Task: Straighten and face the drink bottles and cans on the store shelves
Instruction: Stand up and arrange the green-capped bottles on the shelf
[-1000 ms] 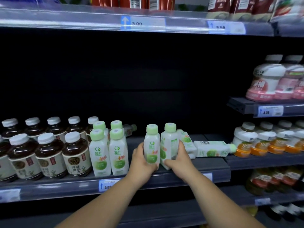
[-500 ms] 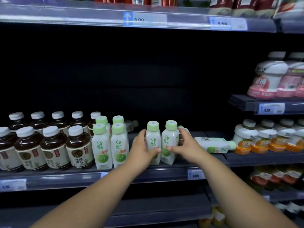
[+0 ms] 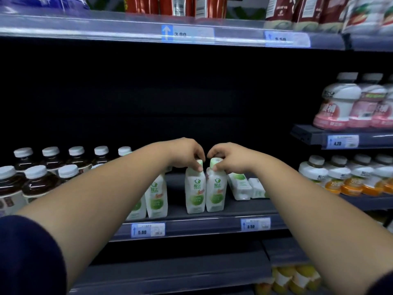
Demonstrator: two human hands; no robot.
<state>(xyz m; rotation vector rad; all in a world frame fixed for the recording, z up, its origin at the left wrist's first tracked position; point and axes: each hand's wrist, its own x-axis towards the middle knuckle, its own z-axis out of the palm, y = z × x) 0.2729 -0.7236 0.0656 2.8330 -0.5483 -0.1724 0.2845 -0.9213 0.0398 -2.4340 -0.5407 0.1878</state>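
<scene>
Left hand: we find the left hand [image 3: 187, 154] reaching from above, its fingers curled round the green cap of the left white bottle [image 3: 194, 194].
Right hand: the right hand [image 3: 227, 158] grips the cap of the right white bottle [image 3: 215, 194] the same way.
Held pair: both stand upright with their labels towards us. They touch side by side near the front edge of the middle shelf [image 3: 212, 226].
Left neighbours: we note upright matching bottles [image 3: 156, 196] across a gap, partly hidden by the forearm.
Behind right: two toppled bottles [image 3: 240, 186] lie on their sides.
Far left: brown tea bottles [image 3: 34, 179] stand in rows.
Right bay: we record orange-labelled bottles [image 3: 348, 179].
</scene>
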